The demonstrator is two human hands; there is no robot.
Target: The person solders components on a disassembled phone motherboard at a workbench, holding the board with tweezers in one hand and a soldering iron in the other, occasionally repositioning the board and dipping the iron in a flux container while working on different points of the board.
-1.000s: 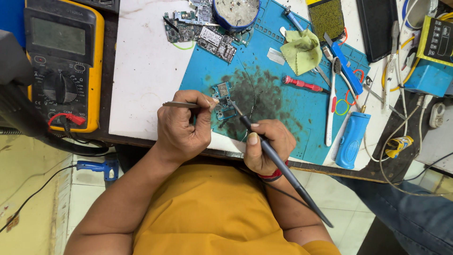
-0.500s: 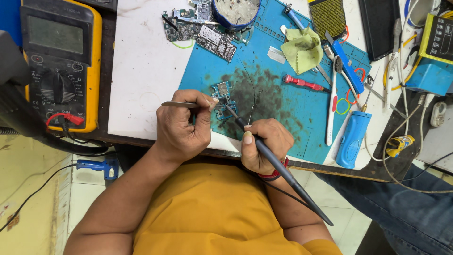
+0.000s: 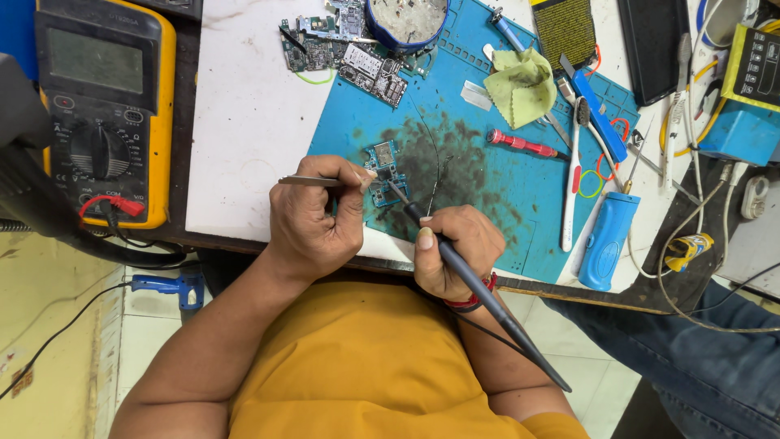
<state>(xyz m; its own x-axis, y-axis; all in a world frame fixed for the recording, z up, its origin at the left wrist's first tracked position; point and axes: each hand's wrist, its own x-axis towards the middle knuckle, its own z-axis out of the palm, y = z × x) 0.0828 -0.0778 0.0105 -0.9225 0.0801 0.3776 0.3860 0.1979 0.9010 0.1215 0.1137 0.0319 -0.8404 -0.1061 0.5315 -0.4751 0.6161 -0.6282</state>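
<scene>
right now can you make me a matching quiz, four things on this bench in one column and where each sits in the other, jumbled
Things:
1. soldering iron
2. tweezers
3. multimeter
4. red screwdriver

Places:
A. far left of the bench, off the white board
B. held in the right hand, tip at the small circuit board
C. lying on the blue mat, right of the dark smudge
D. pinched in the left hand, pointing at the small circuit board

Pairs: 1-B, 2-D, 3-A, 4-C
</scene>
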